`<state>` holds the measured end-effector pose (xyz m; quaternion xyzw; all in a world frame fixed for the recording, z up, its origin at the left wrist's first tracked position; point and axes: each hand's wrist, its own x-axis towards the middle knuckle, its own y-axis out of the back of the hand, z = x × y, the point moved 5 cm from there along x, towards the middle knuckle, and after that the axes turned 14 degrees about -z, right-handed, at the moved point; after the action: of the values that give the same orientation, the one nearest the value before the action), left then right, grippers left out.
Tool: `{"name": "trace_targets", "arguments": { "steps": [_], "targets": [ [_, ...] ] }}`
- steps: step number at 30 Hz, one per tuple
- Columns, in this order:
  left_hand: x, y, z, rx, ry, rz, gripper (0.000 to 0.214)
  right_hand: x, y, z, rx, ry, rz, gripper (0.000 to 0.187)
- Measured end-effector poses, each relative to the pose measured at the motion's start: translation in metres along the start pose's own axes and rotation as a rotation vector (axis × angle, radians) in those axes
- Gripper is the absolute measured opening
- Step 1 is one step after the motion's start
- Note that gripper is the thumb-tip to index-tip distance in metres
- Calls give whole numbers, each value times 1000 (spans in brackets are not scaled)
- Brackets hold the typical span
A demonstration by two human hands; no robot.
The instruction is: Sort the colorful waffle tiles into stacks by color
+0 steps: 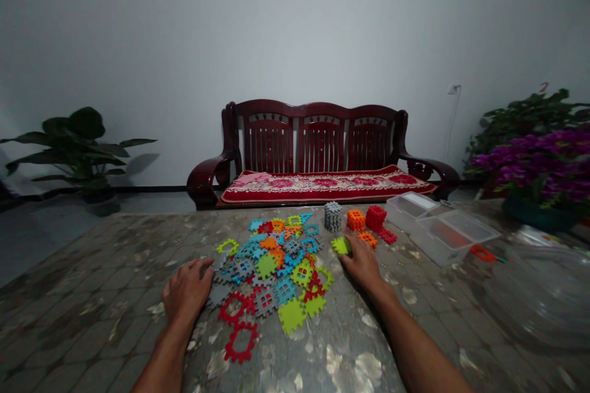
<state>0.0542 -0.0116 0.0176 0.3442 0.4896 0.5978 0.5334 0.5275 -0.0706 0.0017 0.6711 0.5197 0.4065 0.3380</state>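
well, right hand (362, 262) grips a half-hidden green tile (340, 246), left hand (187, 290) rests empty.

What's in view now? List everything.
wooden bench: one, dark red, against the wall
cushion: one, red floral, on the bench
plant: one, green, far left
flowering plant: one, purple, far right
table: one, mottled grey-brown, foreground
puzzle pieces: many, mixed colours, heaped on the table
piece stacks: three, grey, orange, red, beyond the heap
plastic box: one, clear, open, table's right
left hand: one, beside the heap
right hand: one, on a green piece
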Motion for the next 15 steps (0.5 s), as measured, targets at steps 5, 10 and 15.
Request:
{"name": "trace_targets", "arguments": {
  "steps": [5, 10, 15],
  "targets": [
    [-2, 2, 1, -6, -4, 7, 49, 0, 2, -3, -48, -41, -67, 57],
    [-1, 2, 0, -12, -1, 21, 47, 9, -4, 3, 65, 136, 40, 60],
    [1, 0, 0, -11, -6, 21, 47, 12, -11, 7, 98, 176, 108, 68]
  ]
}}
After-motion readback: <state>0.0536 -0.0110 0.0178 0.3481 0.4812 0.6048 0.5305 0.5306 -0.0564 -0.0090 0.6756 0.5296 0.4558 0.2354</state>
